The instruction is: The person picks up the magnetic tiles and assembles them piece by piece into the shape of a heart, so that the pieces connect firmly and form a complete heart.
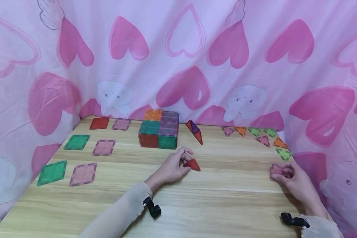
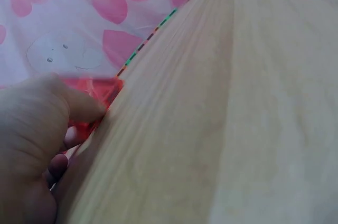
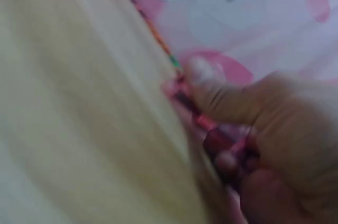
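My left hand (image 1: 171,167) pinches a red triangular magnetic tile (image 1: 193,164) over the middle of the table. In the left wrist view the thumb lies along that translucent red tile (image 2: 112,87), and part of it is hidden behind the fingers. At the right side, my right hand (image 1: 298,183) grips a pink magnetic tile (image 1: 276,169) between thumb and fingers. Most of this pink tile (image 3: 182,102) is covered by the hand, so its full outline cannot be told. Beyond the left hand stands a block of joined tiles (image 1: 149,142), with green, red, orange and purple faces.
A small red and purple folded tile piece (image 1: 195,132) sits right of the block. Several loose triangles, including an orange one (image 1: 280,143), lie along the far right edge. Green squares (image 1: 77,142), pink squares (image 1: 104,147) and a red square (image 1: 99,123) lie at left. A pink curtain (image 1: 178,59) surrounds the table.
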`<move>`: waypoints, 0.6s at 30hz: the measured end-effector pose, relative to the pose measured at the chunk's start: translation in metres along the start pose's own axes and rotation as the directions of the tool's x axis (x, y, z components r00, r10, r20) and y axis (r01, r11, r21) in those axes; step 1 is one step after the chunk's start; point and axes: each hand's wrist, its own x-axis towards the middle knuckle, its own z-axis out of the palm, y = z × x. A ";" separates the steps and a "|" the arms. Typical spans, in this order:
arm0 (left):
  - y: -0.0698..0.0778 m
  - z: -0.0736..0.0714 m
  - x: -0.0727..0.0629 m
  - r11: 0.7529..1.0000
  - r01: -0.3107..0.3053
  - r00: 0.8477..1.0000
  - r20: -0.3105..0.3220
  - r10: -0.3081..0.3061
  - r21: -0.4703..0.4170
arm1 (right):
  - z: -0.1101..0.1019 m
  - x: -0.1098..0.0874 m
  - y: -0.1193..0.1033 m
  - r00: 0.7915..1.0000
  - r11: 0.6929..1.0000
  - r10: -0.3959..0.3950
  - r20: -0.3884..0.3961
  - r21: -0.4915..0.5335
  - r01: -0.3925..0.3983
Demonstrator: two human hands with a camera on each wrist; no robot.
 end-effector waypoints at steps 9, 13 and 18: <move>0.000 0.000 0.001 0.998 0.023 1.000 -0.014 -0.023 0.053 | 0.055 0.011 -0.037 0.977 0.908 -0.205 0.055 0.385 0.169; -0.002 -0.001 0.001 0.998 0.011 1.000 -0.013 -0.011 0.056 | 0.076 0.014 -0.056 0.960 0.844 -0.258 0.106 0.509 0.170; -0.003 0.000 0.001 0.998 0.009 1.000 -0.013 -0.008 0.058 | 0.100 0.019 -0.079 0.950 0.779 -0.280 0.140 0.611 0.139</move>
